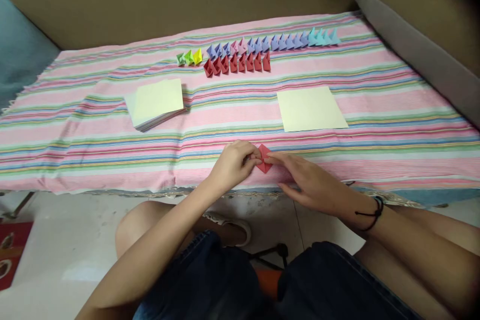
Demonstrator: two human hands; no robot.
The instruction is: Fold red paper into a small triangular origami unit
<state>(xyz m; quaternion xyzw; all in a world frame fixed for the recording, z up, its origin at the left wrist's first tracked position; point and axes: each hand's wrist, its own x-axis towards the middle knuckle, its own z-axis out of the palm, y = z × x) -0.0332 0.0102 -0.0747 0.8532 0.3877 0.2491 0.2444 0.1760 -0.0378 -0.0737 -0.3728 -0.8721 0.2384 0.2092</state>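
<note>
A small folded piece of red paper (264,166) lies on the striped cloth near the front edge, its outline roughly a diamond. My left hand (237,161) pinches its left side between thumb and forefinger. Over its right side reaches my right hand (303,180), fingers stretched out and fingertips resting on the paper, thumb held apart. The fingertips cover part of the folds. Beyond my right hand lies a flat pale yellow sheet (312,109). To the far left sits a stack of paper squares (159,102) with a pale yellow one on top.
At the back stand rows of small folded paper pieces: red ones (242,63), purple ones (288,42), turquoise ones (324,38), and green and yellow ones (189,57). The pink striped cloth (228,100) covers the surface. A brown padded back (187,0) rises behind, and an armrest (423,35) bounds the right.
</note>
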